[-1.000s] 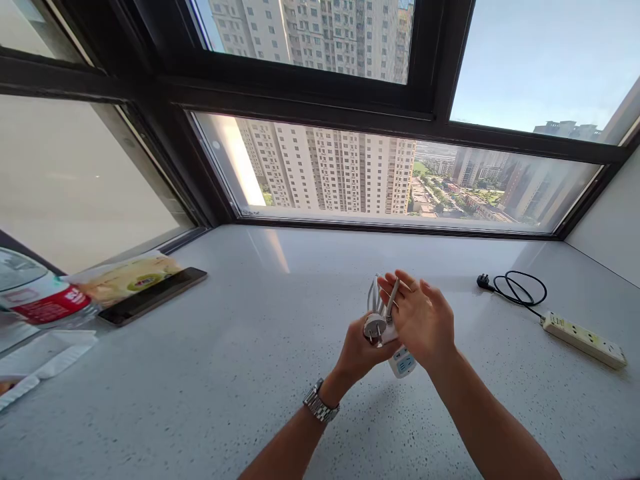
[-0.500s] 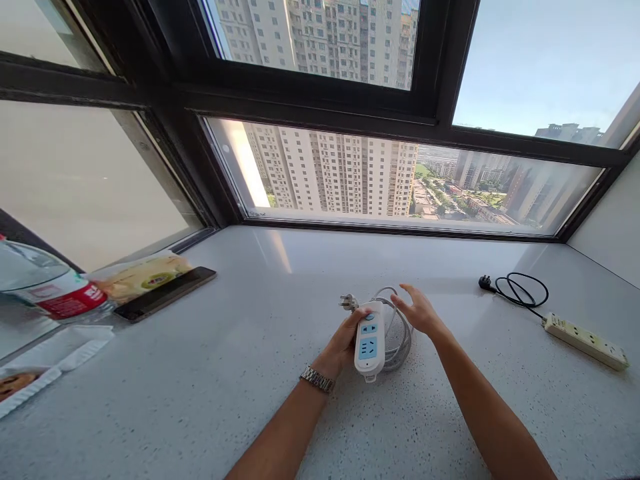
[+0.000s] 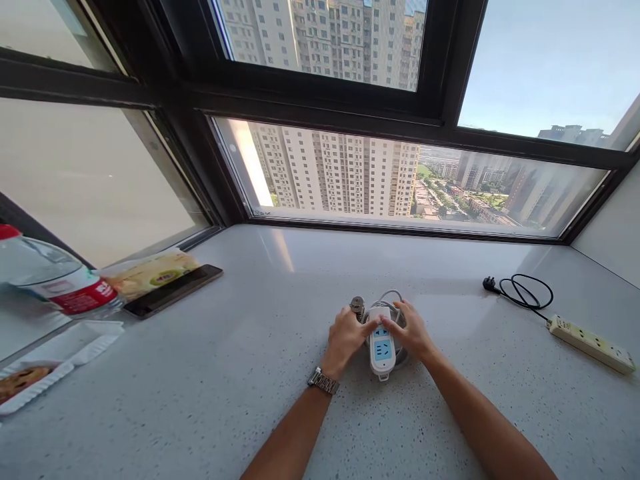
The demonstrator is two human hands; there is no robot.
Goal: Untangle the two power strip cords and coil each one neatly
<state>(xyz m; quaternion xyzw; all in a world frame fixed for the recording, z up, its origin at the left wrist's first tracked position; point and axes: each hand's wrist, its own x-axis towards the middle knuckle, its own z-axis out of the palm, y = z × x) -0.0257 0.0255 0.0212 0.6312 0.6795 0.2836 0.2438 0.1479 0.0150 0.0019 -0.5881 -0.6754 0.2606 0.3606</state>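
Note:
Between my hands is a white power strip (image 3: 383, 360) with light-blue socket panels. Its grey cord (image 3: 391, 293) lies coiled behind and to the right of it, partly hidden by the strip and my right hand. My left hand (image 3: 346, 337), with a metal-band watch at the wrist, grips the strip's left side, thumb on its upper end. From the opposite side my right hand (image 3: 414, 333) closes on the strip and the coil, thumb also on top. The plug (image 3: 357, 306) sticks up just beyond my left fingers.
A cream power strip (image 3: 593, 345) with a black cord (image 3: 525, 293) lies at the right. On the left are a plastic bottle (image 3: 87, 293), a yellowish packet (image 3: 150, 273), a phone (image 3: 173, 291) and a white tray (image 3: 95, 340) holding a cookie. Windows border the speckled counter (image 3: 200, 400).
My right hand has come in from the right and taken hold of the strip and coil. My left thumb has shifted on the strip, and the plug has turned.

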